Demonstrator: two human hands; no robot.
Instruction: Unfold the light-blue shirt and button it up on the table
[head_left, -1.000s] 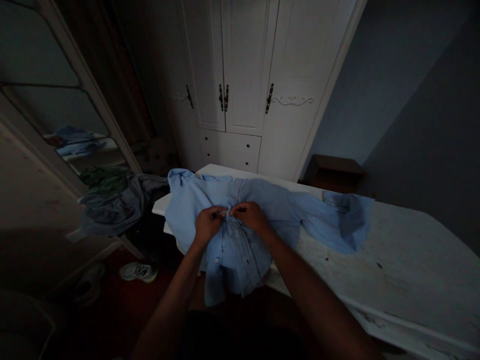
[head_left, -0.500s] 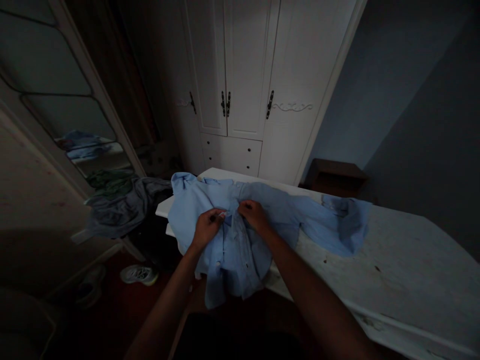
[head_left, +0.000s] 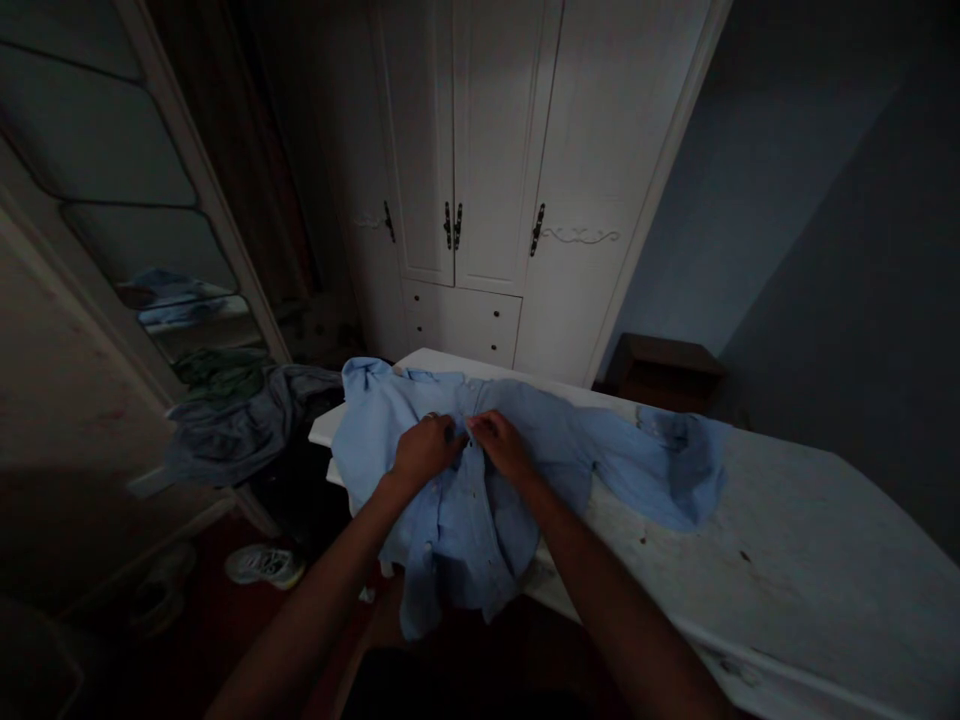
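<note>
A light-blue, button-front cloth shirt [head_left: 474,505] lies spread across a worn, white-painted table with a marked top [head_left: 795,520], at the centre of the frame. Its sleeve stretches to the right and its hem hangs over the near edge in 2 loose flaps. My 2 bare hands meet on the front strip, just below the collar side. My right hand [head_left: 504,447] pinches the cloth edge between thumb and fingertips. My left hand [head_left: 425,450] is curled, knuckles up, touching the strip; I cannot tell whether its fingers grip anything. A small, round white button [head_left: 427,548] shows lower down the left flap. Behind, a white panelled wardrobe [head_left: 495,150] fills the top centre; a grey and green heap of clothes [head_left: 232,425] sits at left.

As I judge it, the room's dimness could make me pair the wrong button and hole, leaving the front uneven. The overhanging hem could drag the shirt towards me if I pull down, and a weak pinch could let the edge slip.

Compared with half a second ago, my fingertips are closer together, my left hand has rolled over from pinching a pale edge, and the wardrobe handles sit lower in view.
</note>
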